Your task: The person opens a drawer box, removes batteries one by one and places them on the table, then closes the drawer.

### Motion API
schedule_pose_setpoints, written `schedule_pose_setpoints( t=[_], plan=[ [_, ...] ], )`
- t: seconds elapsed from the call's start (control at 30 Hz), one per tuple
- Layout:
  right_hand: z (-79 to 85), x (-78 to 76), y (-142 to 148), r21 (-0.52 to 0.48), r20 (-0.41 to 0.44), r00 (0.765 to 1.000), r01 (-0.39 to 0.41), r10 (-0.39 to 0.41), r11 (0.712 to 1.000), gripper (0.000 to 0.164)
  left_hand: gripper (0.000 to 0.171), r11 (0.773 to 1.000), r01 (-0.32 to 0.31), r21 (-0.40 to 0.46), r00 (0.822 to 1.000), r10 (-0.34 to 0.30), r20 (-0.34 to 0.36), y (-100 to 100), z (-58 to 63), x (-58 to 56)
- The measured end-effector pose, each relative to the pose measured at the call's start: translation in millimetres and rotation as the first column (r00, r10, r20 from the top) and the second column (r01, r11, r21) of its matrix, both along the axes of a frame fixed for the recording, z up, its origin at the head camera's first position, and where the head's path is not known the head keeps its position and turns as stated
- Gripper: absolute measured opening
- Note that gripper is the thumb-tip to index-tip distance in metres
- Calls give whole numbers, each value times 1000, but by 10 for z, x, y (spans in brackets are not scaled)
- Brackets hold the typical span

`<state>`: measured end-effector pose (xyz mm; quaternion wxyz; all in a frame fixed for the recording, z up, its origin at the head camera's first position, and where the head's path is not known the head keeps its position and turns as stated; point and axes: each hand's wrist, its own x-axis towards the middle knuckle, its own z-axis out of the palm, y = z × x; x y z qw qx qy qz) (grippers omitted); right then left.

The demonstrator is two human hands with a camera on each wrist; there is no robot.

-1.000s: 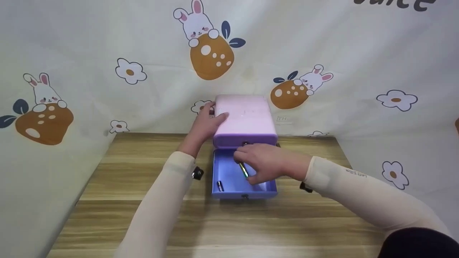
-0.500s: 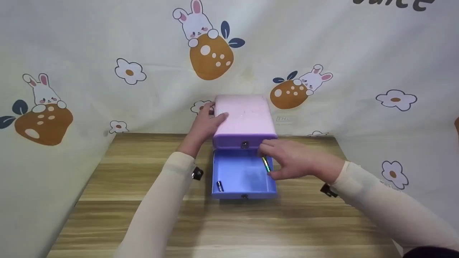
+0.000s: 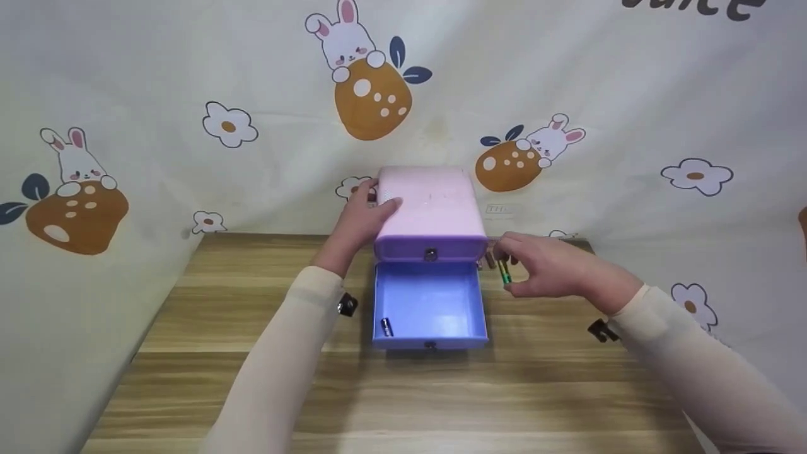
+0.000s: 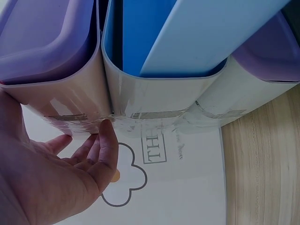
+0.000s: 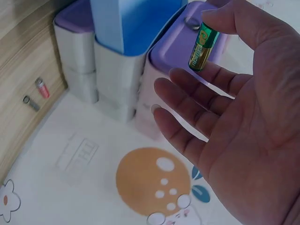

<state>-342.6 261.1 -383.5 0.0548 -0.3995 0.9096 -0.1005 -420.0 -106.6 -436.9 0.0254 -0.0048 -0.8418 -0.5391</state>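
A small stacked drawer cabinet (image 3: 429,202) with a pink top stands at the back of the table. Its blue drawer (image 3: 435,296) is pulled out, and a dark battery (image 3: 386,327) lies in that drawer's front left corner. My left hand (image 3: 362,217) grips the cabinet's upper left side, thumb over the top, fingers along the side. Right of the cabinet, my right hand (image 3: 555,265) pinches a green and gold battery (image 5: 203,47) between thumb and index finger. The other fingers of that hand are spread, as the right wrist view shows.
Beside the cabinet on the wooden table (image 3: 252,353) lie a red-and-silver battery (image 5: 42,87) and a dark battery (image 5: 31,103). The purple top drawer (image 3: 403,248) is closed. Behind the table hangs a pale cloth (image 3: 284,75) printed with rabbits and flowers.
My right hand has moved right with the green and gold battery, from over the blue drawer to beside the cabinet. My left hand and the drawer have stayed in place.
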Motion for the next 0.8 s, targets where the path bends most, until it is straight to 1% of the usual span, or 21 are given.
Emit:
schedule_pose_setpoints(
  t=[0.1,0.3,0.53,0.63,0.8],
  plan=[
    [-44,-98,73,2,6,999,43,-43,999,44,87,1000,-2,2,1000,2,4,-1,4,11],
    [-156,-311,208,-25,32,993,113,-112,993,43,88,1000,2,13,999,-2,36,-2,20,24],
    [-315,-573,307,-23,36,984,173,-172,985,42,85,999,11,44,1000,-12,14,-7,21,-1],
    [-397,-681,334,-35,72,976,210,-207,977,43,86,999,13,48,1000,-14,20,-5,19,2],
    [-515,-844,363,-70,120,970,222,-212,973,43,86,999,11,42,999,-12,33,-5,13,20]
  ],
)
